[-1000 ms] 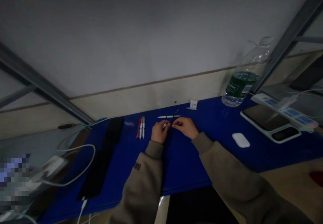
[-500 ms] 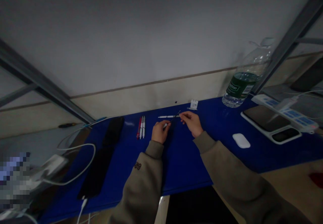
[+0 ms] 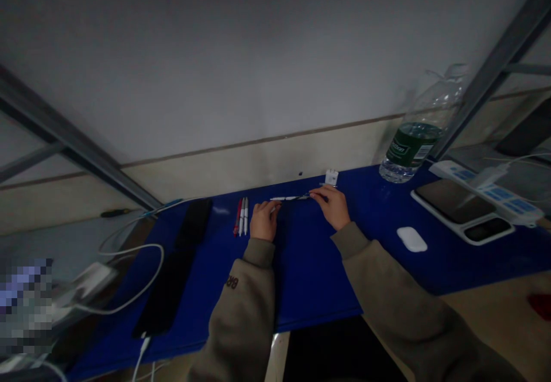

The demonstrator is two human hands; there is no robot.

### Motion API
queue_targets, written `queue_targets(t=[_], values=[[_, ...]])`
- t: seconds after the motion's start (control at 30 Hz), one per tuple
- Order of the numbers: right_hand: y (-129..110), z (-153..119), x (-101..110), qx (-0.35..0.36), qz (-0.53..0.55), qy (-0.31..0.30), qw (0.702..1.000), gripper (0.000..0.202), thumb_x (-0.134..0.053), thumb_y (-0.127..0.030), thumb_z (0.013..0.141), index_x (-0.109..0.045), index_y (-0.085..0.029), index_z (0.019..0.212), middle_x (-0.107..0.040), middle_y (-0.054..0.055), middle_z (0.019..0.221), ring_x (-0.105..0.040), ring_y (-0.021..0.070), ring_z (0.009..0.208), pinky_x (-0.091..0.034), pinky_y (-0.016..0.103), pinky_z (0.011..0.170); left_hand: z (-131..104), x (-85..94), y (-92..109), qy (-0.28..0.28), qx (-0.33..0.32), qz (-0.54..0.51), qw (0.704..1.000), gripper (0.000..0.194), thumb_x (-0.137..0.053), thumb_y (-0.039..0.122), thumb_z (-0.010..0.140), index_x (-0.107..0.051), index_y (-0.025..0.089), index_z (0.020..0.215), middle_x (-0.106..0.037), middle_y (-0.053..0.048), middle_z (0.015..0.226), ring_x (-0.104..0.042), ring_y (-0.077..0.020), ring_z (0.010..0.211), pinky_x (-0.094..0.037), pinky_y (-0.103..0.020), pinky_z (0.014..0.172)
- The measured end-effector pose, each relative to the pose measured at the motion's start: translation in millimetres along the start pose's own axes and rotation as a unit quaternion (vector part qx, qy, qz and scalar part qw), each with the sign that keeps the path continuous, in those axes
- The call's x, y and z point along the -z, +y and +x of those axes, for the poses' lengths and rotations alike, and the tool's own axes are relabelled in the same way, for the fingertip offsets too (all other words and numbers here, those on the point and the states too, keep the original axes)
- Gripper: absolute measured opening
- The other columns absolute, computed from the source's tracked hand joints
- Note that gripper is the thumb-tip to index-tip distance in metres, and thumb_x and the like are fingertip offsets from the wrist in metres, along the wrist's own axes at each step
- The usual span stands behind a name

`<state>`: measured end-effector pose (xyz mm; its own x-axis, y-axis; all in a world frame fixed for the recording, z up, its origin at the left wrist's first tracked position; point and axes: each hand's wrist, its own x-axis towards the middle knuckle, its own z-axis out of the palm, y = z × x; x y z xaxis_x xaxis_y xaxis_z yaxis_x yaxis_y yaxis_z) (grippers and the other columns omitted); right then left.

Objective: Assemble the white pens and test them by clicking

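Between my hands a thin dark rod, which looks like a pen refill (image 3: 297, 197), stretches nearly level above the blue table mat (image 3: 310, 267). My left hand (image 3: 263, 221) is closed, thumb and fingertips pinching its left end; a small pale piece there is partly hidden by the fingers. On the other end, my right hand (image 3: 332, 205) pinches with thumb and index finger. Just behind the refill lies a white pen (image 3: 278, 199), partly covered from view. To the left of my left hand, one red pen (image 3: 237, 218) and two white pens (image 3: 243, 218) lie side by side.
A white charger plug (image 3: 331, 176) stands by the wall. On the right are a white earbud case (image 3: 411, 239), a device with a dark screen (image 3: 451, 201), a power strip (image 3: 512, 198) and a large water bottle (image 3: 411, 146). Dark phones (image 3: 166, 290) and cables lie left.
My left hand has moved slightly left and my right hand slightly right, so they are farther apart. The refill has swung from a slant to nearly level.
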<state>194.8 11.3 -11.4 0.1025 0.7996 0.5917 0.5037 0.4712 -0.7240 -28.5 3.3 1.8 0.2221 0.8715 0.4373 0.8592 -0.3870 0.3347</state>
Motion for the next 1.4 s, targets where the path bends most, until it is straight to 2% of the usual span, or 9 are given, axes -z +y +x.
queue_targets(t=[0.43,0.77,1.0,1.4], values=[[-1.0,-0.9,1.2,0.005,-0.009,-0.001,1.000,0.020,-0.054,-0.031,0.086,-0.072,-0.022,0.090,-0.064,0.005,0.082,-0.059,0.0172,0.073,-0.045,0.031,0.069,1.8,1.0,-3.5,-0.004,-0.003,-0.002,1.000,0.028,-0.040,0.031,0.092,-0.064,0.025,0.105,-0.064,-0.005,0.089,-0.054,-0.0189,0.085,-0.039,-0.032,0.081],[-2.4,-2.4,0.3,0.025,-0.018,-0.021,0.999,0.020,-0.053,-0.029,0.087,-0.071,-0.023,0.092,-0.064,0.005,0.084,-0.059,0.0177,0.076,-0.046,0.033,0.073,2.3,0.2,-4.2,-0.016,-0.005,0.004,1.000,0.027,-0.042,0.032,0.092,-0.065,0.025,0.104,-0.064,-0.004,0.087,-0.052,-0.0187,0.082,-0.039,-0.031,0.078],[4.4,-2.8,-0.4,0.014,-0.053,0.004,0.999,0.021,-0.053,-0.028,0.087,-0.071,-0.020,0.092,-0.064,0.006,0.085,-0.060,0.0185,0.078,-0.046,0.033,0.075,3.3,-1.1,-8.7,-0.011,-0.001,-0.001,1.000,0.027,-0.042,0.032,0.092,-0.065,0.025,0.103,-0.064,-0.004,0.086,-0.053,-0.0182,0.083,-0.039,-0.031,0.079],[2.7,-3.3,0.6,0.014,-0.051,-0.012,0.998,0.020,-0.053,-0.028,0.087,-0.071,-0.022,0.093,-0.065,0.007,0.087,-0.061,0.0193,0.079,-0.047,0.034,0.076,3.1,-0.9,-7.9,-0.011,-0.006,-0.009,1.000,0.027,-0.042,0.032,0.092,-0.065,0.024,0.102,-0.064,-0.005,0.087,-0.053,-0.0188,0.083,-0.038,-0.032,0.079]])
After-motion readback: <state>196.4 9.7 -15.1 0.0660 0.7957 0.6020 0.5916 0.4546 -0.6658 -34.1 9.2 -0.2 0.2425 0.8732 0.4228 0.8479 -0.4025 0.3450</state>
